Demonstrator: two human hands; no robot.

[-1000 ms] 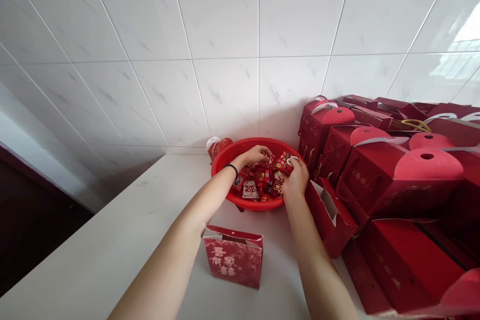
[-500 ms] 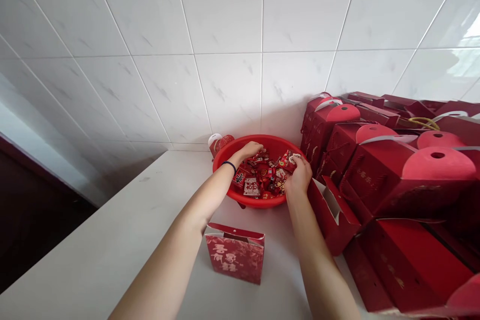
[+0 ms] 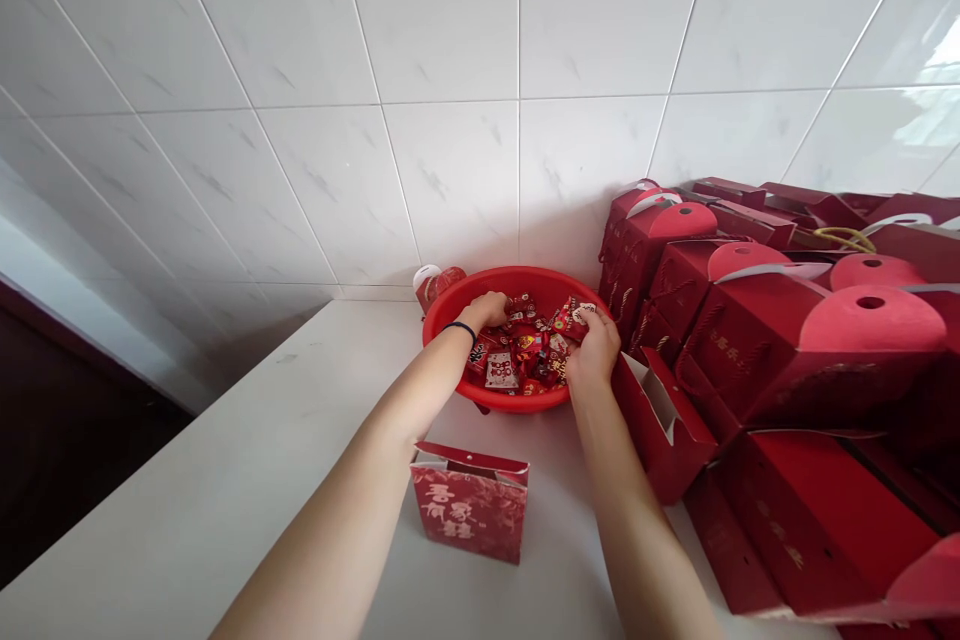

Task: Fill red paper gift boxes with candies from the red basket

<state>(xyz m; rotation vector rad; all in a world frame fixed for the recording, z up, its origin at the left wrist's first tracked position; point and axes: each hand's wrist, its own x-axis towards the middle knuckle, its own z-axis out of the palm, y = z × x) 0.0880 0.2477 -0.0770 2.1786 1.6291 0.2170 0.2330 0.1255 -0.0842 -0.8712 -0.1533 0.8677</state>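
Both hands are inside a red plastic basin (image 3: 517, 405) that holds a pile of red-wrapped candies (image 3: 529, 348). My left hand (image 3: 489, 308), with a dark band at the wrist, reaches into the left part of the pile; its fingers are curled down and their tips are hidden among the wrappers. On the right side, my right hand (image 3: 596, 345) is closed on a red candy packet (image 3: 574, 317) with white and gold print. A small red gift box (image 3: 471, 510) with white characters stands upright in front of the basin, its top open.
Many red gift boxes (image 3: 787, 350) with cord handles and rounded flaps are stacked at the right. An open-topped red box (image 3: 664, 430) leans beside my right forearm. Behind the basin stands a small red package (image 3: 436, 285) against the tiled wall (image 3: 450, 180). The white tabletop (image 3: 300, 460) ends at the left.
My left hand has drawn back a little and dipped lower into the candies. My right hand stays on its packet almost unmoved. The view has shifted slightly.
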